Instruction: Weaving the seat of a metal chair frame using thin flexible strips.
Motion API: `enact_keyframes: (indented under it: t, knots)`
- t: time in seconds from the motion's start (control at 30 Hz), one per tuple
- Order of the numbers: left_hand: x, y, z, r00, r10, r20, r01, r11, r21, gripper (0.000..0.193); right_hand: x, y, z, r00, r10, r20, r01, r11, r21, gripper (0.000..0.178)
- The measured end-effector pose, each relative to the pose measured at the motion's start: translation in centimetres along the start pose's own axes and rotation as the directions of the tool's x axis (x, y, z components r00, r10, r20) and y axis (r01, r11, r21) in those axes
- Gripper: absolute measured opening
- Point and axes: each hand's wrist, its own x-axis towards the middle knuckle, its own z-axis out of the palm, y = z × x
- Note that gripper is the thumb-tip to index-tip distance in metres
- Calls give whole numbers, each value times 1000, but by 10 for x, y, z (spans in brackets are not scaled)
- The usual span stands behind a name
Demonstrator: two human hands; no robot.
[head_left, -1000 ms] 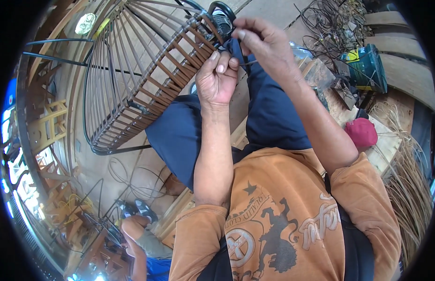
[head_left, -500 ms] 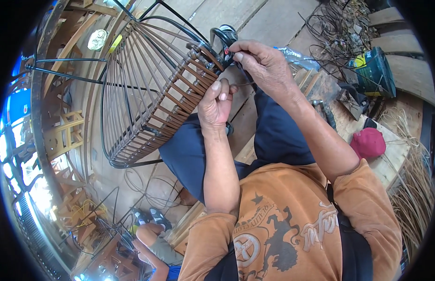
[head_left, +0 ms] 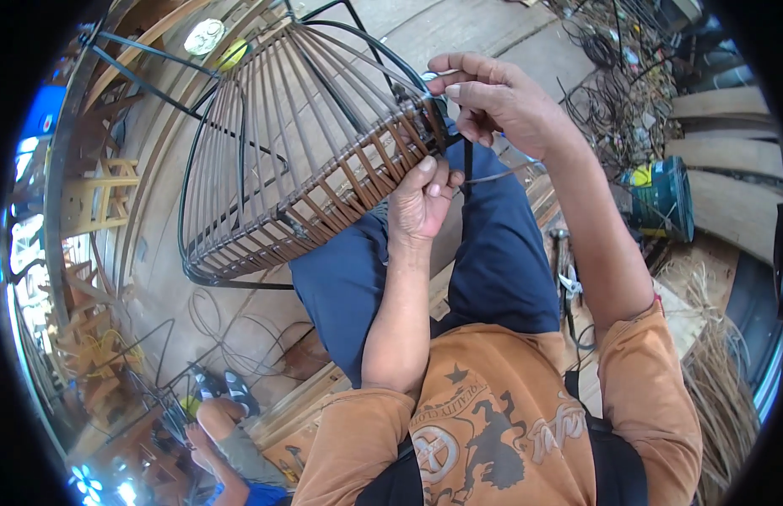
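Observation:
A seat-like black metal frame (head_left: 186, 232), strung with thin brown cane-like rods (head_left: 320, 93), leans across my knees at upper left. Along its near edge, brown strands (head_left: 349, 190) wrap side by side. My left hand (head_left: 418, 201) is closed at the frame's right end, thumb against curled fingers. A thin brown strand (head_left: 499, 175) comes out from its fingers toward the right. Higher up, my right hand (head_left: 505, 101) bends its fingers in a pinch beside the frame's upper right corner; whatever lies between the fingertips is too small to make out.
A hammer (head_left: 560, 244) lies on the wooden bench to my right. Beyond it are a dark green bucket (head_left: 666, 198), tangled dark strands (head_left: 607, 93) and a bundle of pale fibres (head_left: 720, 379). Another person's leg (head_left: 223, 417) shows at lower left, near wooden chair parts (head_left: 100, 194).
My view has shifted. My right hand has moved up off the black bent tube at the frame's corner, and its fingers have loosened somewhat. My left hand keeps its grip at the frame's end.

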Motion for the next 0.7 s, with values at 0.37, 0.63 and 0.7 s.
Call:
enact_keyframes:
  t: [0.37, 0.63, 0.7]
  knots:
    - [-23, 7, -11, 998, -62, 23, 61, 998, 12, 10, 25, -20, -19, 975, -50, 215, 158, 839, -520, 30]
    - [-85, 21, -21, 991, -131, -25, 132, 990, 49, 23, 54, 23, -17, 734, 74, 675, 390, 768, -508, 29]
    - [-83, 12, -22, 995, -101, -7, 101, 995, 12, 24, 53, 29, -19, 698, 78, 712, 469, 701, -537, 46]
